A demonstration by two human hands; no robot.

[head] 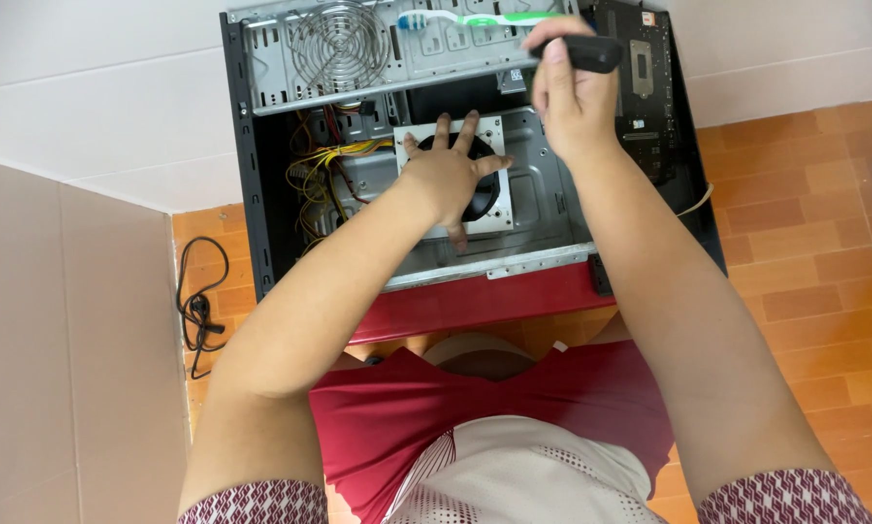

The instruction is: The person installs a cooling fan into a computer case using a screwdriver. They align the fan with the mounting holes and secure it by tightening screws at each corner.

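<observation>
Head view: computer case [261, 194] apparently resting on orange tiled floor [805, 243].

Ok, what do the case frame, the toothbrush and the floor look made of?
Computer case frame: looks like bare sheet metal, dull grey, with punched holes and folded edges. Toothbrush: glossy plastic, green and white handle, blue head. Floor: matte orange-brown tiles, probably ceramic, with visible grout lines.

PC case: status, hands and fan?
Left hand spread flat on the case fan. Right hand in a grip on a black handle. Toothbrush lies on the case edge.
</observation>
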